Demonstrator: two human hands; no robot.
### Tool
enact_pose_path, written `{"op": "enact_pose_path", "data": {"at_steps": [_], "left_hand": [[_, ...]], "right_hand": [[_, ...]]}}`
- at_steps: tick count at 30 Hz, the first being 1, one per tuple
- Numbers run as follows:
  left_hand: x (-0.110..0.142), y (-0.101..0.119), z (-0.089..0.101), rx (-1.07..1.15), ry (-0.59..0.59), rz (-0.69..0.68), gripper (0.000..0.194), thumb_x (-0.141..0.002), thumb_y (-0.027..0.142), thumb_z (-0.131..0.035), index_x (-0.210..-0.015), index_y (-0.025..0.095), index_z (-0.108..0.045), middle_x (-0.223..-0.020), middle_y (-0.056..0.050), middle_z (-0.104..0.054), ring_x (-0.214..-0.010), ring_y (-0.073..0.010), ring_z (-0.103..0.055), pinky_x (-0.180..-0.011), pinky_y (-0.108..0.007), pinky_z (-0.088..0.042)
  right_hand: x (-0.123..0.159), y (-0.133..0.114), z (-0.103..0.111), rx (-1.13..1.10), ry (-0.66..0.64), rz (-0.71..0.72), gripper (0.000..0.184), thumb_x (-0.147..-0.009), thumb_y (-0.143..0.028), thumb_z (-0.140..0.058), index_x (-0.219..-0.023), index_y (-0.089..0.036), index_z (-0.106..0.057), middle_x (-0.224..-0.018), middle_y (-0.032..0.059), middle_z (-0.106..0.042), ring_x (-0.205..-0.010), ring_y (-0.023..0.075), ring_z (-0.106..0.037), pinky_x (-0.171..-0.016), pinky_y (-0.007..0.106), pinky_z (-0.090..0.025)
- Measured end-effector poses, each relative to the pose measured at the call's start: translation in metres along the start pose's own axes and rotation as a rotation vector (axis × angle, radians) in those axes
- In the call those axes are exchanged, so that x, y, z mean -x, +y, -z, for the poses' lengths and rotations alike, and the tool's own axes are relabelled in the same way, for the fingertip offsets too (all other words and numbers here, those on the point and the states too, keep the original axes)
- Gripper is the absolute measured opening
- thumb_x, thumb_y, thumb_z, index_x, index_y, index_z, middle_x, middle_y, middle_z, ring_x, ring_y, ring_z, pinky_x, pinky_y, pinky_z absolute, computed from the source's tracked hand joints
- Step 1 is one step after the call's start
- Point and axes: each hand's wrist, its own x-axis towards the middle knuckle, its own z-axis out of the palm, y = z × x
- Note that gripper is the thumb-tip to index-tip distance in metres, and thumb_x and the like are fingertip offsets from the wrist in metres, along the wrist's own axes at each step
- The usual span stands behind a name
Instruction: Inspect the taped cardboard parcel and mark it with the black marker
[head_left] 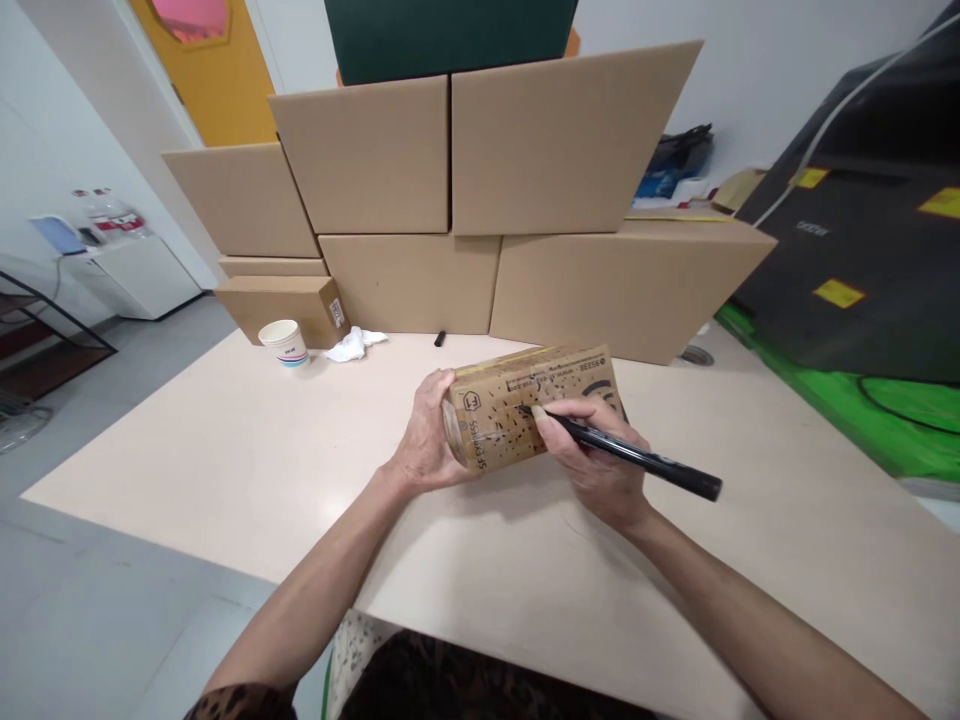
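A small brown cardboard box (517, 440) with printed lettering is held tilted over the table. Many short black marks are scattered across the side that faces me. My left hand (429, 435) grips the box's left end, thumb at the upper edge and fingers reaching underneath. In my right hand (600, 460) is a black marker pen (645, 458), its tip at the marked face of the box. The pen's back end points to the lower right. A black pen cap (439, 339) lies apart on the table, beyond the box.
Large cardboard boxes (409, 285) are stacked along the table's (247, 480) far edge, a dark green box (450, 35) on top. At the far left stand a paper cup (285, 345), a crumpled tissue (352, 345) and a smaller carton (277, 305). Black equipment (855, 230) stands to the right.
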Motion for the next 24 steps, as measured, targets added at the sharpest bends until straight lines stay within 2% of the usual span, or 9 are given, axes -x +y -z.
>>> {"op": "enact_pose_path", "data": {"at_steps": [6, 11, 15, 19, 24], "left_hand": [[0.0001, 0.0006, -0.0013, -0.009, 0.009, -0.009, 0.127, -0.068, 0.054, -0.086, -0.166, 0.022, -0.013, -0.152, -0.021, -0.039, -0.145, -0.0439, -0.046, -0.115, -0.067, -0.049], [0.0007, -0.0005, -0.0023, 0.012, 0.017, -0.009, 0.128, -0.067, 0.057, -0.088, -0.166, 0.024, -0.015, -0.152, -0.022, -0.040, -0.145, -0.0452, -0.046, -0.114, -0.070, -0.049], [0.0000, 0.0002, -0.0012, -0.001, 0.011, -0.014, 0.131, -0.065, 0.054, -0.089, -0.167, 0.025, -0.012, -0.152, -0.021, -0.040, -0.144, -0.0446, -0.046, -0.114, -0.069, -0.049], [-0.0013, 0.0009, 0.0000, 0.000, 0.001, -0.031, 0.133, -0.064, 0.050, -0.089, -0.168, 0.024, -0.010, -0.151, -0.021, -0.040, -0.144, -0.0446, -0.046, -0.115, -0.071, -0.048], [-0.0004, -0.0011, -0.0010, 0.018, 0.006, -0.040, 0.135, -0.063, 0.051, -0.090, -0.168, 0.024, -0.011, -0.153, -0.020, -0.038, -0.144, -0.0451, -0.045, -0.116, -0.071, -0.047]], "right_hand": [[-0.0002, 0.0001, -0.0006, 0.004, -0.066, 0.009, 0.008, -0.091, -0.028, -0.071, -0.084, -0.024, -0.071, -0.070, -0.0025, -0.074, -0.053, 0.0124, -0.063, -0.053, 0.025, -0.051], [-0.0019, 0.0023, -0.0007, 0.002, 0.027, 0.010, 0.006, -0.091, -0.028, -0.073, -0.087, -0.024, -0.072, -0.073, -0.0018, -0.075, -0.055, 0.0133, -0.065, -0.053, 0.026, -0.052], [-0.0040, 0.0024, 0.0009, 0.015, -0.020, -0.009, 0.006, -0.091, -0.028, -0.073, -0.087, -0.024, -0.073, -0.076, -0.0014, -0.077, -0.058, 0.0140, -0.068, -0.056, 0.026, -0.055], [-0.0047, 0.0014, 0.0017, 0.003, 0.022, 0.000, 0.006, -0.091, -0.028, -0.073, -0.087, -0.024, -0.073, -0.075, -0.0010, -0.077, -0.059, 0.0143, -0.069, -0.055, 0.026, -0.055], [-0.0046, 0.0007, -0.0006, -0.078, -0.022, 0.039, 0.004, -0.090, -0.022, -0.075, -0.090, -0.026, -0.076, -0.080, -0.0016, -0.080, -0.067, 0.0161, -0.075, -0.063, 0.029, -0.061]]}}
